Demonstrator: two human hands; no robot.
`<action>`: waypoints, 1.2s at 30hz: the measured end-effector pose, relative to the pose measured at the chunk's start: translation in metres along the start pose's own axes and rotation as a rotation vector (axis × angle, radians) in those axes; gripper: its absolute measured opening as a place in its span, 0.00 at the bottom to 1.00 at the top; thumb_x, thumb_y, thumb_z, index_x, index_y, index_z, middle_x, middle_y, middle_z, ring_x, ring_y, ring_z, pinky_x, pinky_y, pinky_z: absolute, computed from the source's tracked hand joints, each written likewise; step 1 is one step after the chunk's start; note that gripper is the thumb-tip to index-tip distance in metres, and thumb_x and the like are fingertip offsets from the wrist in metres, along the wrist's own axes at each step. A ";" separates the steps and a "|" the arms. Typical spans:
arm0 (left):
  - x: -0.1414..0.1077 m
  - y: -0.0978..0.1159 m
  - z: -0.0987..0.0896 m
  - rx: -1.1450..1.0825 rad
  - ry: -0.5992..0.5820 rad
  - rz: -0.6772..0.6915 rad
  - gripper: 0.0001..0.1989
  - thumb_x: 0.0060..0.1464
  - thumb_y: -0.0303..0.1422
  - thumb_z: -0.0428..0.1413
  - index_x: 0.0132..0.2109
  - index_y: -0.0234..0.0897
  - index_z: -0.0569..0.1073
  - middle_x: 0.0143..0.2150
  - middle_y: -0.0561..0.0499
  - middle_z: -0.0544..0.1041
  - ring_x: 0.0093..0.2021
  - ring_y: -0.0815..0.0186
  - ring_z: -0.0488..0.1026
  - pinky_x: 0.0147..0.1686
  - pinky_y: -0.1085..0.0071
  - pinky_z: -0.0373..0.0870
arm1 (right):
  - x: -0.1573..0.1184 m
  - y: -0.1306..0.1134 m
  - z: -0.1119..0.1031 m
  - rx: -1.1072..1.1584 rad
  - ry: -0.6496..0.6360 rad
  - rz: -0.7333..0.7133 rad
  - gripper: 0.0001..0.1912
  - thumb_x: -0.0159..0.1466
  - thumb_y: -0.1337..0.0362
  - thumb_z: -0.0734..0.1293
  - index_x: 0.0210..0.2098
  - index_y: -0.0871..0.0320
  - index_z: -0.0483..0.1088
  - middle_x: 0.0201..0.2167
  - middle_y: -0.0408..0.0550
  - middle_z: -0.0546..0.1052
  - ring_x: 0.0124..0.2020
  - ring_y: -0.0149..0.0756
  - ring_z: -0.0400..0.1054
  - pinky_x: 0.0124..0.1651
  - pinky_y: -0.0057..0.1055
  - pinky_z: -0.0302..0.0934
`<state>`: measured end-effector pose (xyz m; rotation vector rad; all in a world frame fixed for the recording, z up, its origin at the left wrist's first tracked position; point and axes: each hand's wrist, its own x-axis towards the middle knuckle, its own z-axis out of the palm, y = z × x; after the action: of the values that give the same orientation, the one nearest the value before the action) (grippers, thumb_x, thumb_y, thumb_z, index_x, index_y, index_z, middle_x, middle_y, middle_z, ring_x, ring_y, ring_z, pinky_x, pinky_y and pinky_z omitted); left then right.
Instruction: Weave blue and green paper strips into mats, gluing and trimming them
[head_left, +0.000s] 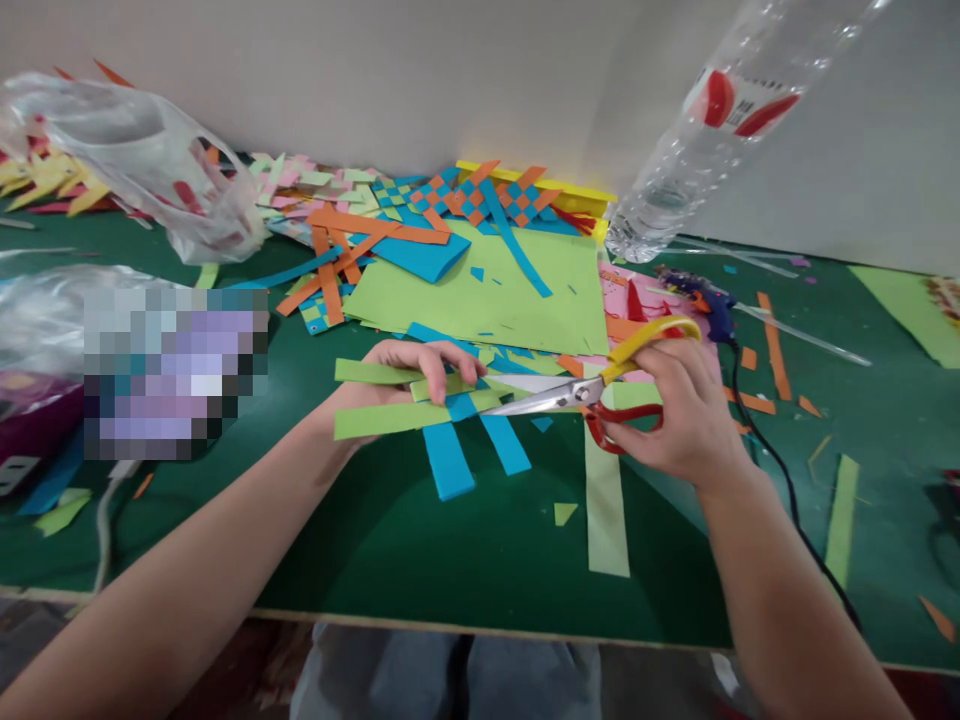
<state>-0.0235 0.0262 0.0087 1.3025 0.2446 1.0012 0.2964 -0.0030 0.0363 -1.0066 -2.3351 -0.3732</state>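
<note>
My left hand (pixel 427 362) pinches a small weave of green paper strips (pixel 382 417) and blue paper strips (pixel 448 462), whose loose ends stick out to the left and downward. In my right hand (pixel 679 415) is a pair of scissors (pixel 581 392) with one yellow and one red handle loop. The blades are parted and point left, with their tips beside the left fingers at the woven part. Whether the paper lies between the blades I cannot tell. Below the scissors a pale green strip (pixel 607 515) lies on the table.
Green sheets (pixel 495 290) lie behind my hands, with finished woven pieces (pixel 472 198) along the wall. A clear plastic bottle (pixel 720 130) leans at the back right. A glue gun (pixel 705 300) trails a black cable. Left are a plastic bag (pixel 150 150) and a blurred-out device (pixel 180 375).
</note>
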 end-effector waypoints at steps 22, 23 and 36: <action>-0.002 -0.003 -0.004 0.094 0.030 -0.026 0.11 0.48 0.41 0.66 0.29 0.37 0.79 0.41 0.43 0.78 0.48 0.55 0.75 0.52 0.59 0.70 | 0.001 -0.005 0.005 0.053 0.020 -0.090 0.26 0.60 0.62 0.70 0.56 0.57 0.62 0.42 0.54 0.74 0.44 0.47 0.70 0.45 0.47 0.69; -0.002 -0.003 -0.004 0.093 0.027 -0.032 0.11 0.48 0.41 0.66 0.29 0.37 0.79 0.41 0.43 0.78 0.48 0.55 0.75 0.52 0.60 0.70 | 0.000 -0.005 0.005 0.060 0.023 -0.086 0.26 0.60 0.62 0.70 0.56 0.57 0.62 0.43 0.54 0.74 0.44 0.47 0.71 0.45 0.47 0.69; -0.002 -0.003 -0.003 0.078 0.013 -0.033 0.07 0.49 0.37 0.66 0.31 0.38 0.79 0.42 0.44 0.79 0.50 0.56 0.74 0.52 0.60 0.71 | 0.005 -0.007 0.003 0.030 0.084 -0.150 0.24 0.59 0.61 0.71 0.53 0.61 0.65 0.38 0.55 0.75 0.40 0.46 0.71 0.41 0.44 0.71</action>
<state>-0.0255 0.0269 0.0044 1.3587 0.3169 0.9801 0.2870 -0.0030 0.0367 -0.7888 -2.3390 -0.4294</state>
